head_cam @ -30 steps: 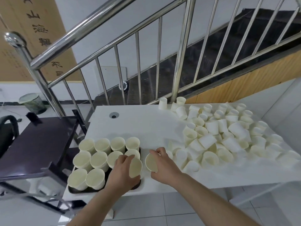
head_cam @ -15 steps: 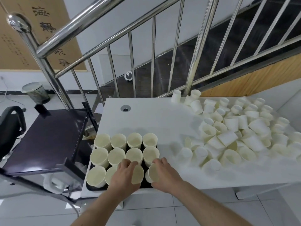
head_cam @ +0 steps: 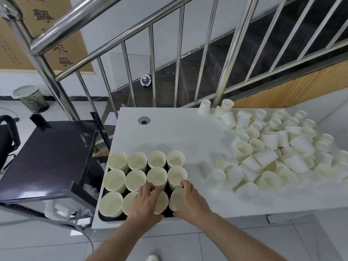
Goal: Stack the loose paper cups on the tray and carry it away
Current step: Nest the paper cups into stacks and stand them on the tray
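A dark tray (head_cam: 105,217) sits at the near left corner of the white table (head_cam: 188,132). Upright cream paper cups fill it in rows, such as the back-row cup (head_cam: 156,159). My left hand (head_cam: 146,202) grips a cup (head_cam: 162,202) in the tray's front row. My right hand (head_cam: 190,201) wraps around the front right cup (head_cam: 177,199) beside it. A big heap of loose paper cups (head_cam: 273,151) covers the table's right half, many lying on their sides.
A steel stair railing (head_cam: 130,23) rises behind the table. A dark side table (head_cam: 49,153) stands left of the tray, with a black chair (head_cam: 7,136) beyond it. A bin (head_cam: 31,98) sits on the floor far left. A cable hole (head_cam: 144,120) marks the tabletop.
Both hands have carried their cups from the tray's right edge into its front row. The camera has moved closer and tilted down.
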Demonstrator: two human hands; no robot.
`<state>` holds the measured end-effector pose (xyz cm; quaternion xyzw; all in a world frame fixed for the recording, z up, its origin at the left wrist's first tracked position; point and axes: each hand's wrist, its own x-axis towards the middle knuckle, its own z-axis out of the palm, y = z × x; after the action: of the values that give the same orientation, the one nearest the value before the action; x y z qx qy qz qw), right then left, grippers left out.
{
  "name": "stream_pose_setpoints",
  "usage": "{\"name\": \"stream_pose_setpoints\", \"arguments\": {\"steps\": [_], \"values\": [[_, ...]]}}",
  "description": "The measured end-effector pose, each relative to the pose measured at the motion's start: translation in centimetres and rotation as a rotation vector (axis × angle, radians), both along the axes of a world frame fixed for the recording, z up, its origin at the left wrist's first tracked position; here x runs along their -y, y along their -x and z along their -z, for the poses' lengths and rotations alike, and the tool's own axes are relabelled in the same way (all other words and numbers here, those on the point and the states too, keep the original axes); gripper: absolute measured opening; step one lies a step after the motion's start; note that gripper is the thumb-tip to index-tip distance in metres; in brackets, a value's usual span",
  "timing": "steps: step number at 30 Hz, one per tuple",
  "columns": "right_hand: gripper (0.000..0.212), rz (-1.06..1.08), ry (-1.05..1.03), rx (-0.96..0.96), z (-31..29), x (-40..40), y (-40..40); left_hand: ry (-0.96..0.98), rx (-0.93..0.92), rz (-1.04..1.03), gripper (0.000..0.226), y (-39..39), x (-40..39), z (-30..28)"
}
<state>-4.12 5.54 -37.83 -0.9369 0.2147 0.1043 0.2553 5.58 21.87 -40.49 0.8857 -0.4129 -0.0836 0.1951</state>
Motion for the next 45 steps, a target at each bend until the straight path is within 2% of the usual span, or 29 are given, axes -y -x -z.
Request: {"name": "stream_pose_setpoints", "arguments": {"steps": [6,11,16,23,27,32,37,45], "values": [[0.095,-0.004,-0.028,0.014,0.0,0.3,0.1,0.036,-0.018,-0.001,0.076,-0.2,-0.3,-0.4],[0.096,-0.032,0.002,0.017,-0.3,0.4,0.2,-0.053,0.008,-0.004,0.056,-0.3,-0.5,-0.6],[0.101,-0.049,0.03,-0.011,-0.5,0.5,0.3,-0.054,-0.014,-0.009,0.052,-0.4,-0.1,-1.0],[0.08,-0.036,0.098,0.05,-2.5,2.2,1.4,-0.011,-0.012,-0.031,0.037,0.5,2.2,-3.5],[0.065,-0.01,0.13,0.113,-4.3,4.1,3.0,0.037,-0.009,-0.014,0.038,1.7,4.5,-5.2],[0.061,0.05,0.16,0.159,-6.4,7.7,6.5,0.115,-0.03,0.016,0.051,4.3,8.6,-6.7],[0.059,0.107,0.192,0.184,-8.0,11.6,10.4,0.148,-0.03,0.062,0.043,7.2,12.9,-7.9],[0.063,0.154,0.218,0.138,-8.4,17.1,14.0,0.034,-0.017,0.118,0.044,9.8,17.7,-8.0]]}}
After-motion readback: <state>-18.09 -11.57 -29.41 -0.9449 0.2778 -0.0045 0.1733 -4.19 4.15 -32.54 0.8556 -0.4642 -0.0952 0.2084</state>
